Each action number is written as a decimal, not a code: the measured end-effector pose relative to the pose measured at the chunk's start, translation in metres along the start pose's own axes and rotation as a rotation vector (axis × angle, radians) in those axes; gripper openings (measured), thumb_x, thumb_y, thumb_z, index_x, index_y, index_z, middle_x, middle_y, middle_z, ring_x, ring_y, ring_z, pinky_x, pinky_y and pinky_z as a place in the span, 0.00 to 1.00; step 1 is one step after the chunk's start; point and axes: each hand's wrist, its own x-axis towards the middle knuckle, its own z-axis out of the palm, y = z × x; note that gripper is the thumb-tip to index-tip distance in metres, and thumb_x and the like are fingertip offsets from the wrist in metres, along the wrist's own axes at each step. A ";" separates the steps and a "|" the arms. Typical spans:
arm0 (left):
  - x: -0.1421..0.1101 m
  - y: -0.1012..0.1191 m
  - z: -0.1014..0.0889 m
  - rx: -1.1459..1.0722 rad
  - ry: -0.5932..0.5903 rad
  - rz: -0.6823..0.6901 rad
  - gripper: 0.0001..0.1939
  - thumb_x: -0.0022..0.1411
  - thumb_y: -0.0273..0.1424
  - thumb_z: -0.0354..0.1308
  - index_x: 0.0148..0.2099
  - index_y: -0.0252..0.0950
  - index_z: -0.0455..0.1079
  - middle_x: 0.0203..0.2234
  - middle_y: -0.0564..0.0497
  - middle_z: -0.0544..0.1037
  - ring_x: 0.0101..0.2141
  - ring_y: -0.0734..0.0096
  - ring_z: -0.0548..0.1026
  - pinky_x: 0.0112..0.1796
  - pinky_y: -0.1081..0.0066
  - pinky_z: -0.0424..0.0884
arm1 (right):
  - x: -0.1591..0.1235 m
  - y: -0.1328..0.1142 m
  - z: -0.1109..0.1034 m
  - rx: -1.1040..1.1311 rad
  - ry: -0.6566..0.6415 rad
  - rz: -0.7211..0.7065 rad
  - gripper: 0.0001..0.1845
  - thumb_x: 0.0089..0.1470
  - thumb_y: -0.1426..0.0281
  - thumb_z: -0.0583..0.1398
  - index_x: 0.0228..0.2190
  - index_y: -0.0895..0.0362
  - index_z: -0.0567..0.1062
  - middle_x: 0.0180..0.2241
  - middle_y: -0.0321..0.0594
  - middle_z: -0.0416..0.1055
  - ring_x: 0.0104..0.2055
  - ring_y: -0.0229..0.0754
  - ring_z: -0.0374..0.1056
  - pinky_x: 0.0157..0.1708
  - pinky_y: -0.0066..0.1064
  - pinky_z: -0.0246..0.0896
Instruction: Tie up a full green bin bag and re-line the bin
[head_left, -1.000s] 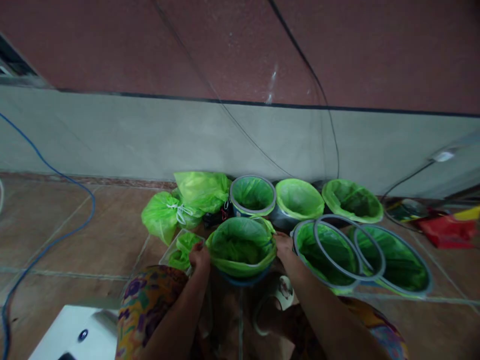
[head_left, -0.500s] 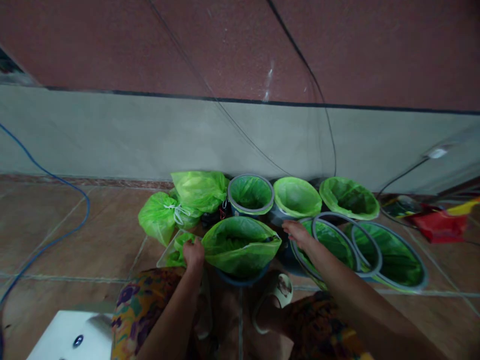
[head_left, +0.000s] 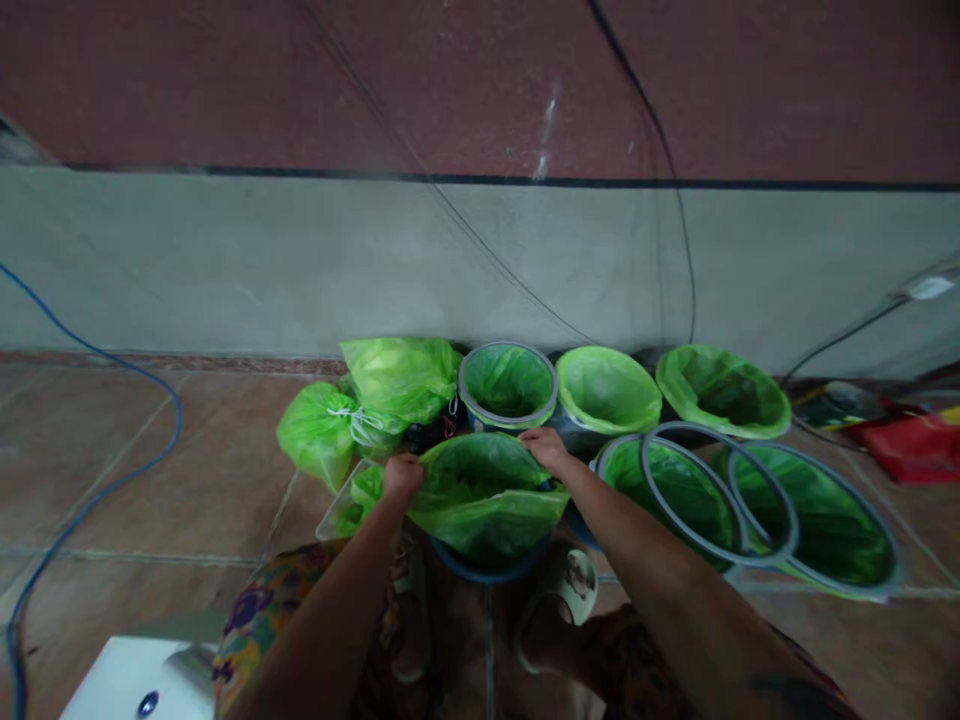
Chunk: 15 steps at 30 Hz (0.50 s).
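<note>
A green plastic bag [head_left: 487, 520] lines a blue bin [head_left: 484, 574] between my feet, its mouth spread wide. My left hand [head_left: 403, 480] is closed on the left edge of the bag. At the back right of the opening, my right hand [head_left: 545, 448] pinches the bag's edge. Close by my left hand, a clear tray [head_left: 330, 520] holds crumpled green bags [head_left: 356, 505]. Behind the bin stands another bin with a grey rim ring [head_left: 508, 414] over its green liner.
Tied green bags [head_left: 319, 430] sit at the left. Several green-lined bins stand along the wall [head_left: 300, 270] and to the right, with a loose grey ring [head_left: 720, 428] across two of them. A white stool-like object [head_left: 139, 680], blue cable [head_left: 112, 480] and red item [head_left: 915, 445] lie around.
My right hand has moved left from beside the bag onto its back right edge. My left hand has shifted slightly up and right with the bag edge. The view has turned a little.
</note>
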 end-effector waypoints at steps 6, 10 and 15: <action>0.003 0.012 -0.018 -0.075 0.130 0.023 0.17 0.60 0.25 0.53 0.47 0.34 0.80 0.40 0.44 0.85 0.41 0.60 0.82 0.42 0.69 0.75 | -0.007 -0.018 -0.022 0.054 0.082 -0.127 0.08 0.47 0.72 0.59 0.28 0.55 0.80 0.32 0.37 0.80 0.37 0.42 0.74 0.44 0.33 0.69; -0.009 0.011 -0.031 -0.070 0.161 0.005 0.19 0.62 0.26 0.51 0.51 0.31 0.78 0.44 0.41 0.84 0.42 0.60 0.82 0.43 0.69 0.75 | -0.023 -0.017 -0.045 0.105 0.118 -0.203 0.07 0.47 0.73 0.60 0.29 0.57 0.79 0.31 0.38 0.80 0.35 0.42 0.74 0.43 0.34 0.69; -0.022 0.016 -0.046 0.017 0.068 0.026 0.17 0.57 0.21 0.55 0.44 0.33 0.80 0.40 0.41 0.85 0.42 0.55 0.82 0.43 0.66 0.75 | -0.044 -0.021 -0.062 -0.230 0.092 -0.232 0.17 0.49 0.79 0.56 0.39 0.59 0.80 0.39 0.44 0.81 0.41 0.45 0.76 0.48 0.37 0.69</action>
